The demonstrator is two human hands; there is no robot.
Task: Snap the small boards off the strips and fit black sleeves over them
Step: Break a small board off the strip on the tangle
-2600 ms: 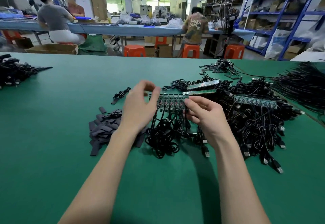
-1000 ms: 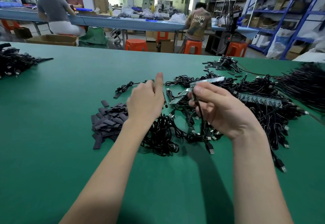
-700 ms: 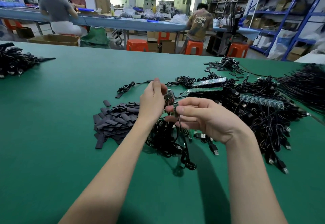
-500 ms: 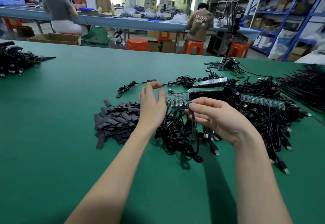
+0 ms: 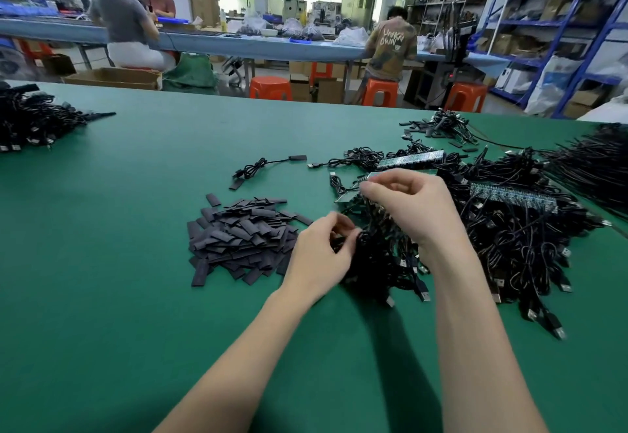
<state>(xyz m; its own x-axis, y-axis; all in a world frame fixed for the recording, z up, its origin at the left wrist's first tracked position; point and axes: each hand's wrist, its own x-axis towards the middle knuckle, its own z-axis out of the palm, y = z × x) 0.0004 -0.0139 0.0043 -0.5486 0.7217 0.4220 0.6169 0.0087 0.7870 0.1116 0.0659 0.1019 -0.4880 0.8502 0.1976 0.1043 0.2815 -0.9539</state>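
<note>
Two-handed, worked low over the green table (image 5: 102, 296). Left the heap of black sleeves (image 5: 241, 238) untouched, just left of the left-hand grip. Curled the left hand (image 5: 319, 255) into the hanging cables (image 5: 377, 255), fingers closed round a few strands; could not tell which ones. Pinched the strip of small boards (image 5: 348, 196) in the right hand (image 5: 418, 208), above and to the right of that first grip, fingers curled over its near end.

Risked, probably, pulling a soldered lead off a board if tugged against the snarl before the snap. Risked also a crooked break, with the strip tilted and half hidden under the knuckles.

Saw a second strip (image 5: 411, 159) just beyond the right-hand grip and a third strip (image 5: 513, 194) to its right, bedded in the big cable heap (image 5: 516, 249), near enough to catch loops and get dragged along.
</note>
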